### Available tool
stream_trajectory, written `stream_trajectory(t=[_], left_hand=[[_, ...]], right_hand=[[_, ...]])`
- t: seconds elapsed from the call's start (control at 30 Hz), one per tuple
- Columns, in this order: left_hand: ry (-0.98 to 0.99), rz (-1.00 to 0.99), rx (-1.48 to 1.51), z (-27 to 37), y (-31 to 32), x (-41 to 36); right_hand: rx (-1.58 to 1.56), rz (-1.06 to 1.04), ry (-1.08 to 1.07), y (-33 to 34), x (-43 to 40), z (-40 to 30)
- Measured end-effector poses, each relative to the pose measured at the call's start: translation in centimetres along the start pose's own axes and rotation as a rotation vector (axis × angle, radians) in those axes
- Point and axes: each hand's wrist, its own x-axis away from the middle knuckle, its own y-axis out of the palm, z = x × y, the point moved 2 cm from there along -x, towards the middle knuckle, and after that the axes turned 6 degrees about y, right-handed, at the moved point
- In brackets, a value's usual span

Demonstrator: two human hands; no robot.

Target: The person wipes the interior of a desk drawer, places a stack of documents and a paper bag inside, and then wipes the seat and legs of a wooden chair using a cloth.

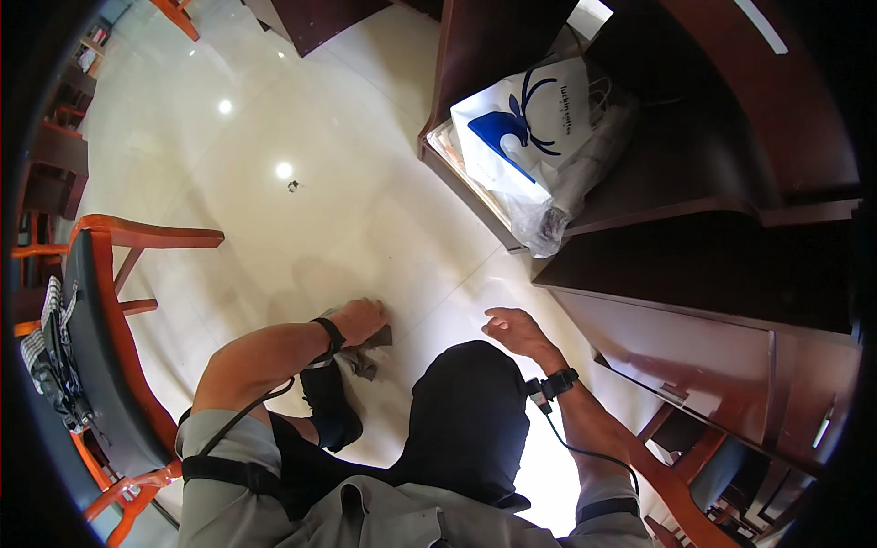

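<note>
My left hand [360, 322] is low over the pale tiled floor, its fingers closed on a crumpled grey cloth [363, 363]. The cloth hangs below the palm next to my shoe [340, 425], and its lower part seems to touch the floor. To the right of my raised knee [473, 404], my right hand [514, 332] is in the air with nothing in it. Its fingers are partly bent, with a gap between thumb and forefinger. Both wrists wear black straps, and a small device with a cable is fixed at the right one.
A dark wooden desk [685, 260] stands at my right. On its low shelf lie a white paper bag [527, 123] with a blue deer's head and clear plastic wrapping [582, 185]. A wooden chair [130, 342] holds a checked item [51, 356] at left. Small dark debris [293, 186] lies ahead.
</note>
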Motion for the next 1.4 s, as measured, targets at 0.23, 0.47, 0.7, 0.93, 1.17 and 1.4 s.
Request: stream_trajectory(t=[0.23, 0.47, 0.7, 0.93, 1.17, 1.4], left_hand=[[-0.031, -0.355, 0.365, -3.4, -7.2, 0.3], [-0.091, 0.052, 1.214, -5.5, -30.3, 5.9], [-0.003, 0.826, 1.504, -2.8, -36.2, 6.0], [0.010, 0.653, 1.211, 2.1, -41.0, 9.5], [0.012, 1.205, 0.851, 2.1, -48.9, 13.0], [0.074, 1.785, 0.055, 7.0, -60.8, 16.6]], right_hand=[[-0.067, 0.005, -0.118, -1.6, 0.3, -1.2], [-0.115, 0.142, -0.522, -5.7, 5.2, -14.2], [-0.608, 0.131, -0.730, -4.8, 7.1, -23.8], [-0.488, 0.283, -0.750, -8.1, 11.6, -23.0], [-0.265, 0.626, -1.071, -13.1, 20.1, -24.0], [-0.204, 1.072, -1.235, -15.6, 27.6, -26.8]])
